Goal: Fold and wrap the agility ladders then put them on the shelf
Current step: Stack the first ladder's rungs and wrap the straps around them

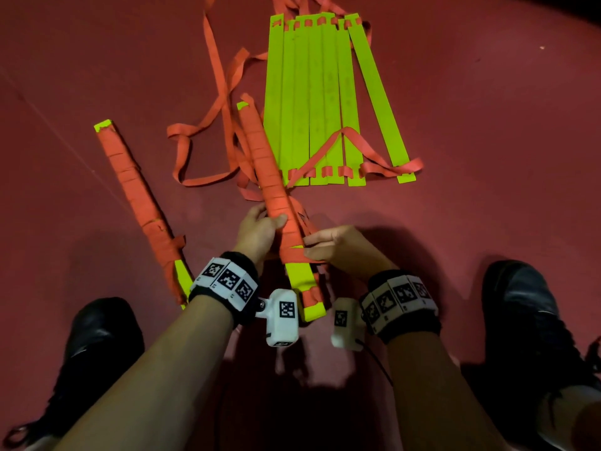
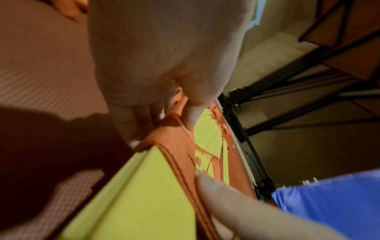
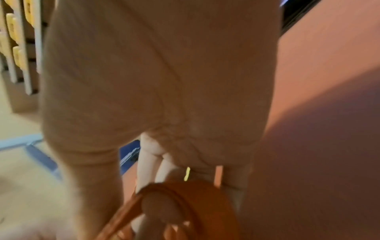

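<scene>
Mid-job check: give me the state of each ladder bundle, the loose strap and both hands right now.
Wrapped ladder bundle: fully bound in orange strap, lying on the floor, untouched.
Held ladder bundle: partly wrapped, near end still bare green.
Flat ladder rungs: side by side on the floor, unwrapped.
Loose orange strap: tangled on the floor.
Left hand: grips the held bundle.
Right hand: pinches the strap at the bundle.
</scene>
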Tool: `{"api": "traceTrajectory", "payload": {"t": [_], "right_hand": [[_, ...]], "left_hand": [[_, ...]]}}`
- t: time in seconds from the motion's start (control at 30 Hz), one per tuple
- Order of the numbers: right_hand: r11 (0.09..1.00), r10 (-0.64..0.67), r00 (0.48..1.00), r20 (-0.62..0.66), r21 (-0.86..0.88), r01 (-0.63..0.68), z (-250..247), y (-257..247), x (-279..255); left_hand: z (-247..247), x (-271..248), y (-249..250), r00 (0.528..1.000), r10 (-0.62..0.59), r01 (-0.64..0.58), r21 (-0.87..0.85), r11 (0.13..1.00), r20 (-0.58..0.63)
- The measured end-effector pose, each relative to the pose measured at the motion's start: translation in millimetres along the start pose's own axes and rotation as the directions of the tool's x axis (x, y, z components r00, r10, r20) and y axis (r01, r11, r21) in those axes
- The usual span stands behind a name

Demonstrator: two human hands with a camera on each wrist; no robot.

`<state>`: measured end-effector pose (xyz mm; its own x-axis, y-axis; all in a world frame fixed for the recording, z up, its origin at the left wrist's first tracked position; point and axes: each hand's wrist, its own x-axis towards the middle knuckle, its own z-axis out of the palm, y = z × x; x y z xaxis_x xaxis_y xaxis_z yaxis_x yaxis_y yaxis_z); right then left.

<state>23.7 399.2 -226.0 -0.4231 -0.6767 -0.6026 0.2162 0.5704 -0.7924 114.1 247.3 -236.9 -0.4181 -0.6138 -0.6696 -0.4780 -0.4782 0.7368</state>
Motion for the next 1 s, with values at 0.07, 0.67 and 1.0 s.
{"api": "traceTrajectory", "payload": {"t": [0.07, 0.67, 1.0], "right_hand": [[1.0, -0.018, 1.0, -0.022, -0.023, 0.017, 0, 1, 0], [1.0, -0.007, 0.99, 0.142, -0.025, 0.011, -7, 5, -6], [0.992, -0.02, 0.99, 0.141, 0.125, 0.002, -12, -4, -20]], "left_hand": [[-2, -1, -1, 0.999, -0.012, 0.013, -0.017, 1.0, 0.047], [-15, -14, 5, 0.989, 0.087, -0.101, 0.124, 0.987, 0.12], [-16, -20, 12, 0.929, 0.022, -0.039, 0.037, 0.999, 0.37]]}}
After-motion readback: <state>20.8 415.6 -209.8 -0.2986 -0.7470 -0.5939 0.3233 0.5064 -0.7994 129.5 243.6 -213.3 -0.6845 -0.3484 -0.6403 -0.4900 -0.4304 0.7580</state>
